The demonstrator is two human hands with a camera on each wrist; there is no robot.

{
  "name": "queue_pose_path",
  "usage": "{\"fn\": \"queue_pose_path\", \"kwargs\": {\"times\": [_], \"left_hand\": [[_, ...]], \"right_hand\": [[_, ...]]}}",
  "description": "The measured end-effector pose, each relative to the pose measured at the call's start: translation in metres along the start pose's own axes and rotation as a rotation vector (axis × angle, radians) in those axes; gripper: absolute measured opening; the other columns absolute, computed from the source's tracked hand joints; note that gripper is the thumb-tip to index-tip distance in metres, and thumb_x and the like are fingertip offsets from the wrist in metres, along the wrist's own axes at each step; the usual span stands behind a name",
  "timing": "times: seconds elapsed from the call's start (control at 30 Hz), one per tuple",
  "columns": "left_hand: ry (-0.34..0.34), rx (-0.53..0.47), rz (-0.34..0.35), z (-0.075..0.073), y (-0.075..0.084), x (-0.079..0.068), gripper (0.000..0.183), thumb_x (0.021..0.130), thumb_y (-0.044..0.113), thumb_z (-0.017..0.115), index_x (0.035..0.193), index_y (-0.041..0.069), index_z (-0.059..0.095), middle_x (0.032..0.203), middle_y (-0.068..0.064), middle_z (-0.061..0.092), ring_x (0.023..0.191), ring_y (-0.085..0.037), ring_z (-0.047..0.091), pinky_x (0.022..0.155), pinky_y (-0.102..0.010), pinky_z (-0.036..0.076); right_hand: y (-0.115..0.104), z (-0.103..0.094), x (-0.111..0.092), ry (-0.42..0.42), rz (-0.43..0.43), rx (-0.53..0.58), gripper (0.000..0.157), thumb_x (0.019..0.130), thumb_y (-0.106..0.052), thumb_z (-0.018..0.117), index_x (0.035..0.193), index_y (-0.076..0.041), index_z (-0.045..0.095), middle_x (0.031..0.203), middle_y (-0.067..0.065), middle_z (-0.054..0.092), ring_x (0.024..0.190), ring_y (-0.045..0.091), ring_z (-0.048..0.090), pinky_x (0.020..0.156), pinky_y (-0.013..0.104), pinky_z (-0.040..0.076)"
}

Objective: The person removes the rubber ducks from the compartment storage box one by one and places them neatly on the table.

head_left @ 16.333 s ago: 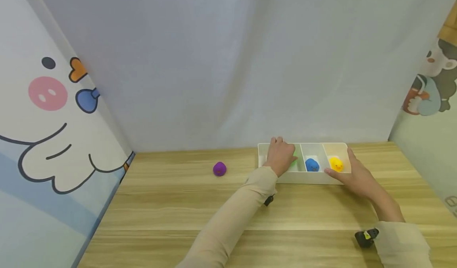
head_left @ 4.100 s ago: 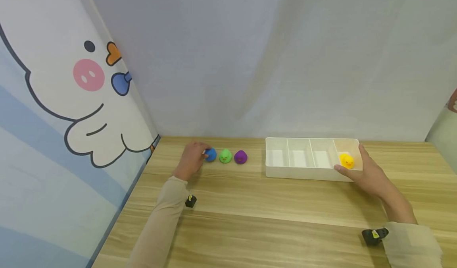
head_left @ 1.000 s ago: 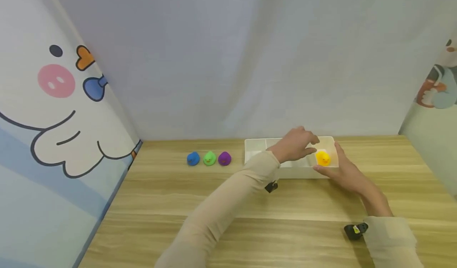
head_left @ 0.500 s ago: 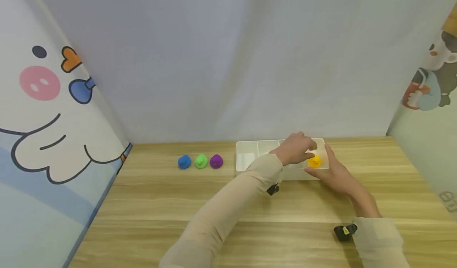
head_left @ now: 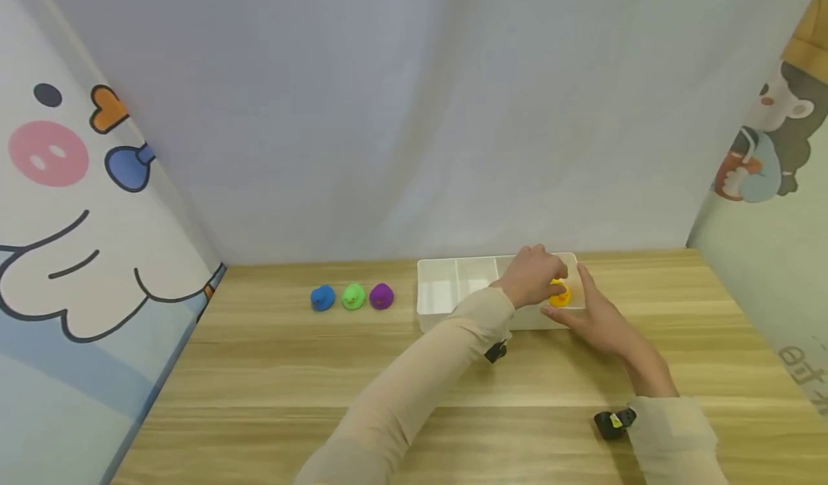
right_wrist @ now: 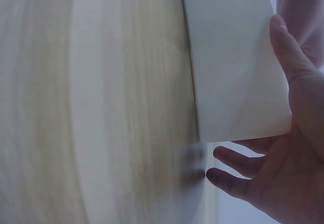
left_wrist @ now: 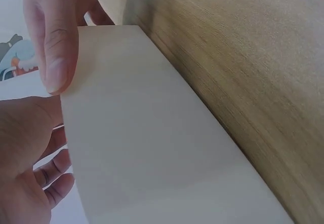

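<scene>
In the head view a white divided box (head_left: 533,320) stands near the back of the table. My left hand (head_left: 532,276) reaches into its rightmost compartment and pinches the yellow rubber duck (head_left: 564,299) between thumb and fingers, which partly cover it. My right hand (head_left: 601,320) holds the box's right end, thumb at the front rim. The wrist views show the box's outer wall (left_wrist: 136,128) and my right thumb (right_wrist: 288,49) at its edge; the duck is hidden there. Left of the box, blue (head_left: 323,298), green (head_left: 353,297) and purple (head_left: 382,297) rubber ducks sit in a row.
The wooden table (head_left: 272,370) runs back to a pale curtain (head_left: 323,147). A wall panel with a cartoon print (head_left: 48,154) borders the left side, and another printed panel (head_left: 757,255) the right. Black wrist devices sit at both cuffs.
Earlier the green and blue ducks left the box and joined the purple one on the table. Within the last second my left hand has lowered onto the yellow duck; my right hand stays on the box.
</scene>
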State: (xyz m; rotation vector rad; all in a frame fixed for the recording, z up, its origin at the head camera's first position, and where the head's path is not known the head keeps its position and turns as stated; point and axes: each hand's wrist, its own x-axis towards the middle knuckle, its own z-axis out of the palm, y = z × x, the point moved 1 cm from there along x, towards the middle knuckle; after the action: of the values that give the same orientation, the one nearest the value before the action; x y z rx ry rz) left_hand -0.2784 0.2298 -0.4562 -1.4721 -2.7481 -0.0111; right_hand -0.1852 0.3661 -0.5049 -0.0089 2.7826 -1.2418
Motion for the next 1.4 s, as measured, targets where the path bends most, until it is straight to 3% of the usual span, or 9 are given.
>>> {"fn": "queue_pose_path", "kwargs": {"times": [0.4,0.63,0.9,1.23,1.4], "left_hand": [[-0.001,0.033,-0.035,0.002,-0.004,-0.001,0.020,0.094,0.044,0.071,0.105,0.029,0.078,0.100,0.018,0.075,0.092,-0.010,0.053,0.075,-0.022,0.029],[0.020,0.013,-0.015,0.001,-0.007,-0.005,0.020,0.096,0.042,0.070,0.105,0.026,0.078,0.100,0.016,0.076,0.089,-0.010,0.053,0.075,-0.022,0.030],[0.057,-0.050,0.005,-0.003,-0.013,-0.012,0.024,0.098,0.040,0.067,0.114,0.024,0.076,0.113,0.013,0.076,0.095,-0.012,0.056,0.082,-0.023,0.039],[0.118,-0.170,0.023,-0.013,-0.016,-0.019,0.027,0.098,0.040,0.066,0.118,0.025,0.076,0.114,0.014,0.077,0.092,-0.009,0.053,0.081,-0.021,0.036],[0.124,-0.185,0.039,-0.020,-0.017,-0.022,0.027,0.098,0.040,0.066,0.119,0.025,0.076,0.117,0.015,0.077,0.090,-0.008,0.051,0.080,-0.020,0.035]], "right_hand": [[-0.007,0.004,0.007,0.003,-0.022,0.005,0.120,0.095,-0.053,0.067,0.160,-0.008,-0.023,0.164,0.040,0.008,0.149,0.061,0.020,0.115,0.074,0.024],[-0.011,0.005,0.007,-0.009,-0.030,0.003,0.119,0.096,-0.053,0.066,0.159,-0.010,-0.025,0.164,0.040,0.007,0.148,0.061,0.021,0.115,0.075,0.025],[-0.012,0.007,0.006,0.002,-0.005,-0.008,0.120,0.094,-0.056,0.067,0.161,-0.006,-0.020,0.163,0.041,0.011,0.147,0.061,0.024,0.115,0.074,0.026],[-0.005,0.004,0.002,0.001,0.005,-0.012,0.120,0.095,-0.058,0.064,0.160,-0.006,-0.022,0.162,0.043,0.012,0.146,0.063,0.024,0.113,0.076,0.026],[-0.002,0.001,0.000,0.011,-0.015,-0.012,0.117,0.096,-0.056,0.063,0.160,-0.004,-0.021,0.160,0.043,0.021,0.139,0.058,0.039,0.108,0.073,0.035]]}}
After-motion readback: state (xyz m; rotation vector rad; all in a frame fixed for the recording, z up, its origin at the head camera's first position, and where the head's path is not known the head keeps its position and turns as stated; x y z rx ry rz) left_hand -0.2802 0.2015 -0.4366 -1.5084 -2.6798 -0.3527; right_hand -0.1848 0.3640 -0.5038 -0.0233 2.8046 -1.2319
